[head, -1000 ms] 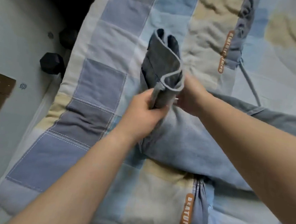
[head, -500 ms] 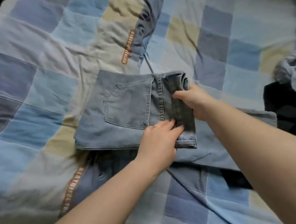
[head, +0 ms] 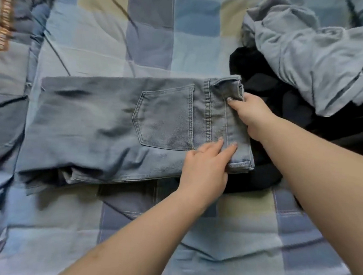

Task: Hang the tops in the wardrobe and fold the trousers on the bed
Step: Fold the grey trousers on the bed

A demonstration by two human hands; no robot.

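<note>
Black garment (head: 270, 83): mostly hidden under pale grey garment (head: 312, 54) and the jeans' (head: 102, 118) waistband end; type indeterminate. Grey garment cut off at right edge. Left hand's (head: 203, 172) thumb not visible. Orange quilt lettering (head: 4, 22) too blurred to read.

Single head-worn view, wide-angle, looking forward and steeply down onto bed (head: 221, 247). Close range: both forearms enter from bottom edge, jeans (head: 119, 127) fill centre. Clothes pile (head: 312, 61) at upper right, partly cropped by frame edge. No second view.
</note>
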